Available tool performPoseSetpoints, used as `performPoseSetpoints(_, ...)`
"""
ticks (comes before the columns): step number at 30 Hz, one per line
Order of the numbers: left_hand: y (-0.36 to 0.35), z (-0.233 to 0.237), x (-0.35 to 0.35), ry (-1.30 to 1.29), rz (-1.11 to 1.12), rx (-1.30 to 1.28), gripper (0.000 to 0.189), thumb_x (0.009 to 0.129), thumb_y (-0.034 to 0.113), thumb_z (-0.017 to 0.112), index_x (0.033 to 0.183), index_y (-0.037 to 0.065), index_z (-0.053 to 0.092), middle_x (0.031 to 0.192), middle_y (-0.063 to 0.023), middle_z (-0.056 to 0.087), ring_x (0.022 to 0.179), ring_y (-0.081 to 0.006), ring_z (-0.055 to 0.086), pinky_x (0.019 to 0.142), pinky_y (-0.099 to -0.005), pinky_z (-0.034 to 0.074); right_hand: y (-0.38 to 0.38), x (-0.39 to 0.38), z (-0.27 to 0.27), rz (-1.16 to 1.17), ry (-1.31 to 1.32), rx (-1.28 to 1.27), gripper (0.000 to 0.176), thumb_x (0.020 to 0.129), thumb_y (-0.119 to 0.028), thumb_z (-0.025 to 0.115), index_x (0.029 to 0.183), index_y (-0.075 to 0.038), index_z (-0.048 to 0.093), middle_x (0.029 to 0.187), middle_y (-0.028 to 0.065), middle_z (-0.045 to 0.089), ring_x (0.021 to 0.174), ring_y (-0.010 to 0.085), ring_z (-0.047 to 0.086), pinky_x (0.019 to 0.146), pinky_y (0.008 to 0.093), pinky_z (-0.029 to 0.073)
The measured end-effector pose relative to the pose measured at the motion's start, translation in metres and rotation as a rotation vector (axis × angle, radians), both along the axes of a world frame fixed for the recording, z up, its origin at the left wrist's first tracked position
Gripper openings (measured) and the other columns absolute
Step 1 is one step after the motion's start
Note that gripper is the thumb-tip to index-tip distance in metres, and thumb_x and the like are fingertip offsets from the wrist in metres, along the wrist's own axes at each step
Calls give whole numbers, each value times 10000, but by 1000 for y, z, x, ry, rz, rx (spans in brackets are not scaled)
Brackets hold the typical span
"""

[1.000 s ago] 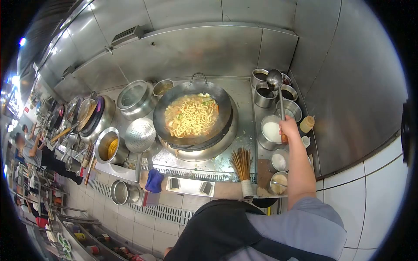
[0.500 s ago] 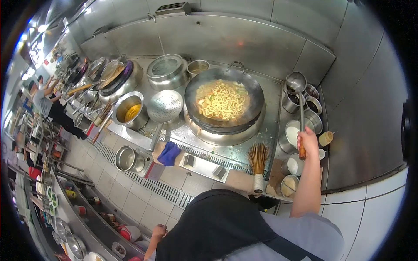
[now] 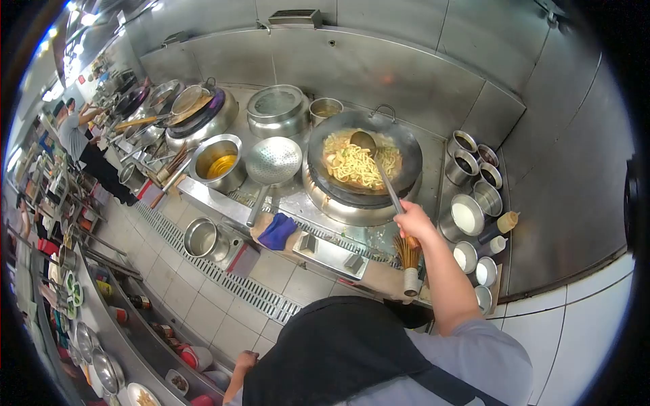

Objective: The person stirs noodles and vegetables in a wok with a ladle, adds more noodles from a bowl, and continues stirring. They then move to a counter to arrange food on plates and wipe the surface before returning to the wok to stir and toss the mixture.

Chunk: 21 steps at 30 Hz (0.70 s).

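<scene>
The right hand curls its fingers round the long, slim metal handle of a ladle, whose round bowl rests among thick, glossy pale noodles inside a wide, dark, rounded wok. The left hand hangs low beside the black apron, loosely curled; whether it pinches anything I cannot tell. A bristly brush stands near the wok, beyond a crumpled blue cloth.
</scene>
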<state>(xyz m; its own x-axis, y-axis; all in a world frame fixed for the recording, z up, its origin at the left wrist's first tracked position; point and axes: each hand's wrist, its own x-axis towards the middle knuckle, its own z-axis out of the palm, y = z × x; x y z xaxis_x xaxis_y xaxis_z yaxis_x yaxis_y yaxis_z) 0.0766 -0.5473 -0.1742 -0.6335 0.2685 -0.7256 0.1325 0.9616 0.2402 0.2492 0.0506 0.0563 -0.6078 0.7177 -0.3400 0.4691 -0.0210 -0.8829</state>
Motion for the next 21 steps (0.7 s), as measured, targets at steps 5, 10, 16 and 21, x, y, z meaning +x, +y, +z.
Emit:
performPoseSetpoints(5,-83,-121,-9,14,-360,330,280,768,293,586,905,70,684,971,-165,673,953,-346,636,830,-446,508,-38,10,10,-9,-225,552,610,816,-47,502,1418,-62,405,786,132,637,450,189,565,468,328,474)
performPoseSetpoints(10,-104,-113,8,-74,-428,107,270,762,289,592,900,76,684,943,-152,678,925,-339,644,802,-439,516,-34,1,25,13,-330,178,609,821,-88,509,1421,-83,399,977,237,662,772,348,675,706,407,533)
performPoseSetpoints(16,-91,-87,-14,-21,-371,79,258,756,285,600,894,84,684,908,-137,683,892,-331,654,769,-430,526,-28,-8,5,-72,-449,531,608,822,-112,519,1418,-100,400,1036,256,644,898,391,645,810,454,510)
performPoseSetpoints(21,-43,-13,-21,7,-35,79,251,752,283,606,890,89,685,885,-126,687,870,-326,661,748,-425,532,-68,-1,53,32,-653,615,631,821,-130,537,1432,-110,380,1091,262,626,1001,391,615,869,449,492)
